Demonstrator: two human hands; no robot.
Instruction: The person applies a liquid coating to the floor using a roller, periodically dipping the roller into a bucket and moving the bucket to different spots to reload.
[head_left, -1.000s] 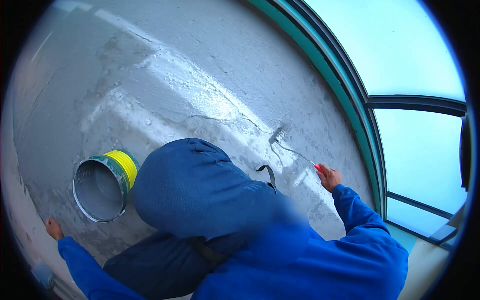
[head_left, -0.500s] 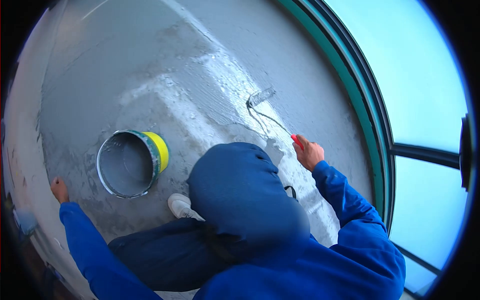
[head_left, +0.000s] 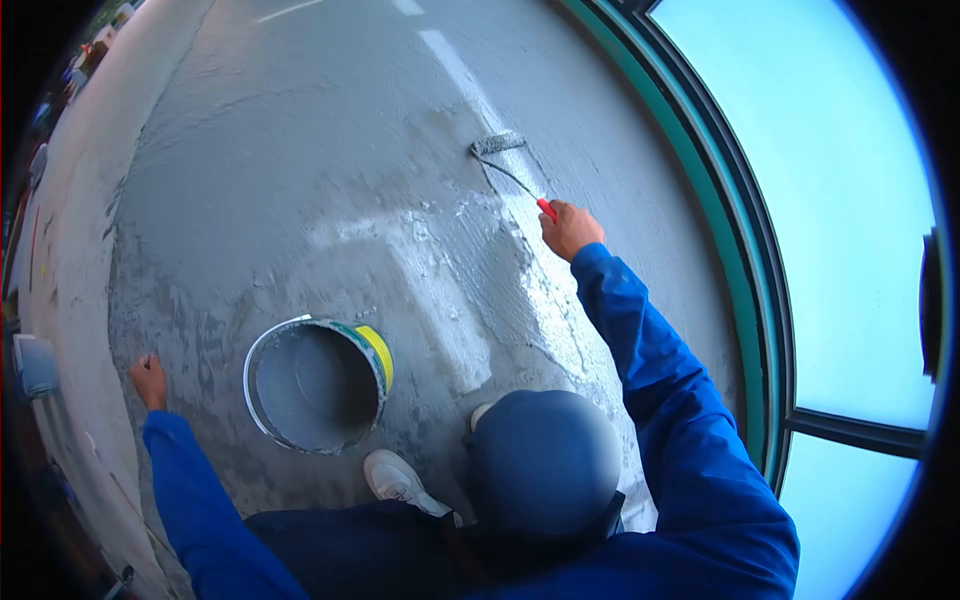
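My right hand [head_left: 573, 231] is wrapped round the red handle of a paint roller [head_left: 498, 145], arm stretched forward. The roller's grey, coated sleeve rests on the wet grey floor [head_left: 270, 200], across a bright strip of reflected light. At the left, my left hand [head_left: 148, 382] is held in a loose fist, with nothing visible in it. Between my left hand and my shoe stands a bucket [head_left: 375, 350] with a yellow and green outside and grey-smeared inner walls. My left hand is apart from it.
A glazed window wall [head_left: 800, 200] with a dark and green frame [head_left: 690, 165] curves along the right. My white shoe [head_left: 400, 480] is planted just beside the bucket. A paler floor strip [head_left: 75, 260] runs along the left, with a light container [head_left: 37, 365] on it.
The roller and my right hand have moved forward and slightly left over the floor. My view has shifted, so the bucket appears lower and further right. My left hand remains closed.
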